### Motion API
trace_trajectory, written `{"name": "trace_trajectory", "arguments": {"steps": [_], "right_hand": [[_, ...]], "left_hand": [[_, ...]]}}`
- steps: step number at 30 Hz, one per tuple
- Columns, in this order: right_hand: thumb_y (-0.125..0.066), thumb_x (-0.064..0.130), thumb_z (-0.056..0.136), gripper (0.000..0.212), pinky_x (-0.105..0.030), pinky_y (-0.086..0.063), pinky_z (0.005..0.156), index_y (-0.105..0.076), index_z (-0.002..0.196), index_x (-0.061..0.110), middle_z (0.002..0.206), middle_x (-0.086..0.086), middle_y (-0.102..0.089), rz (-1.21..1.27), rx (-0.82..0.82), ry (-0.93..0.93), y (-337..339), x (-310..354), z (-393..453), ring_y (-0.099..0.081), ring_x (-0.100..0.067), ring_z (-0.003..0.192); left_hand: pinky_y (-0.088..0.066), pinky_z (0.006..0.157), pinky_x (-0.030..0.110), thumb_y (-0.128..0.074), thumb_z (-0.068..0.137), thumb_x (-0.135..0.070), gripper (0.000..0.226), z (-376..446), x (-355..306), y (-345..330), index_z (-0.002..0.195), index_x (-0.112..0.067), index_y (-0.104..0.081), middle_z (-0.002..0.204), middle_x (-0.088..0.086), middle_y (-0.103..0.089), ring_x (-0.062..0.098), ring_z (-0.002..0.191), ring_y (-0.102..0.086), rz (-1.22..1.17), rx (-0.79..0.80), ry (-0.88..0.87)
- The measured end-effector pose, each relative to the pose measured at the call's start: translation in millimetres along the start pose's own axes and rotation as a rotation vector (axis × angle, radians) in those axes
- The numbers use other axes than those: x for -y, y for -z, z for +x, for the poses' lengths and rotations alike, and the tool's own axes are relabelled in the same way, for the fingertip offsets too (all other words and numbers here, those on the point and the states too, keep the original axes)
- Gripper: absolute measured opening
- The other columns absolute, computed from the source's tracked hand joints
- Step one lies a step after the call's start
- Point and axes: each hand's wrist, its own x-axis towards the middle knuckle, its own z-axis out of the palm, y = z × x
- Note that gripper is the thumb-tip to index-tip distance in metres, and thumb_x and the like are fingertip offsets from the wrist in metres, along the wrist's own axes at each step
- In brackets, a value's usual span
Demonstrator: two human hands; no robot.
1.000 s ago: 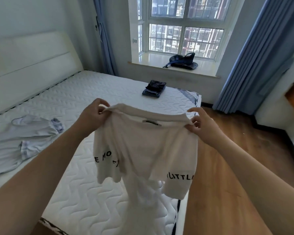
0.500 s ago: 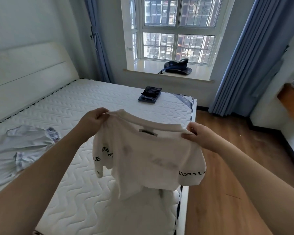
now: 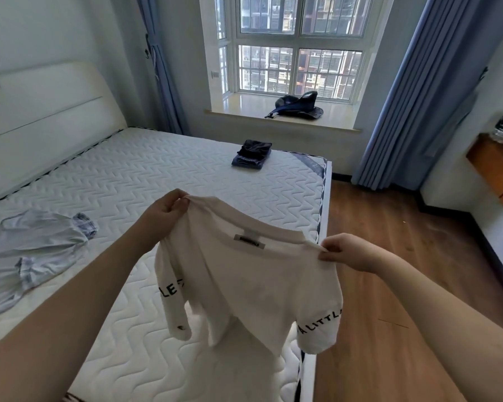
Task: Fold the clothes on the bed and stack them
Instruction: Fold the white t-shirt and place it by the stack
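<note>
My left hand (image 3: pixel 164 208) and right hand (image 3: pixel 341 250) pinch the white T-shirt (image 3: pixel 244 285) by its shoulders; its hem hides behind itself. Open bed (image 3: pixel 157 175) stretches beyond, its edge beneath the shirt.

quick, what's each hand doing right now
Left hand: closed, pinching one shoulder of the white t-shirt.
Right hand: closed, pinching the other shoulder of the shirt.
</note>
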Motion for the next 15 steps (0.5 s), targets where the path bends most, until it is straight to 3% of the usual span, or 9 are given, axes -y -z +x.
{"name": "trace_trajectory", "arguments": {"steps": [5, 8, 13, 15], "right_hand": [[-0.082, 0.023, 0.077, 0.017, -0.013, -0.036, 0.057, -0.067, 0.070, 0.021, 0.057, 0.016, -0.055, 0.135, -0.138, -0.066, -11.9, -13.0, 0.3, -0.047, 0.001, 0.055], [-0.087, 0.026, 0.072, 0.020, -0.016, -0.042, 0.059, -0.068, 0.071, 0.020, 0.066, 0.010, -0.063, 0.129, -0.268, -0.076, -14.3, -12.3, -0.6, -0.053, -0.003, 0.061], [-0.073, 0.037, 0.086, 0.020, -0.031, -0.051, 0.071, -0.071, 0.081, 0.018, 0.077, 0.000, -0.069, 0.061, -0.352, -0.070, -21.3, -20.1, 3.6, -0.063, -0.015, 0.076], [-0.064, 0.039, 0.092, 0.027, -0.032, -0.048, 0.068, -0.069, 0.081, 0.015, 0.074, -0.001, -0.066, 0.029, -0.370, -0.067, -23.8, -22.6, 5.1, -0.061, -0.018, 0.074]], "left_hand": [[-0.044, 0.074, 0.022, -0.063, 0.093, -0.029, 0.010, -0.4, 5.5, 10.0, 0.085, -0.031, -0.069, 0.081, -0.013, -0.068, 0.003, 0.081, -0.060, 0.253, -0.030, -0.122], [-0.043, 0.075, 0.017, -0.072, 0.085, -0.022, 0.010, 0.0, 10.4, 19.1, 0.082, -0.031, -0.072, 0.084, -0.024, -0.068, -0.007, 0.083, -0.060, 0.360, -0.042, -0.163], [-0.038, 0.070, 0.010, -0.077, 0.080, -0.015, 0.022, 3.5, 30.6, 26.1, 0.079, -0.034, -0.065, 0.079, -0.015, -0.065, -0.005, 0.078, -0.057, 0.559, 0.061, -0.206], [-0.037, 0.066, 0.011, -0.077, 0.081, -0.017, 0.030, 3.7, 40.1, 25.1, 0.074, -0.038, -0.057, 0.076, -0.012, -0.062, -0.002, 0.075, -0.056, 0.610, 0.076, -0.190]]}}
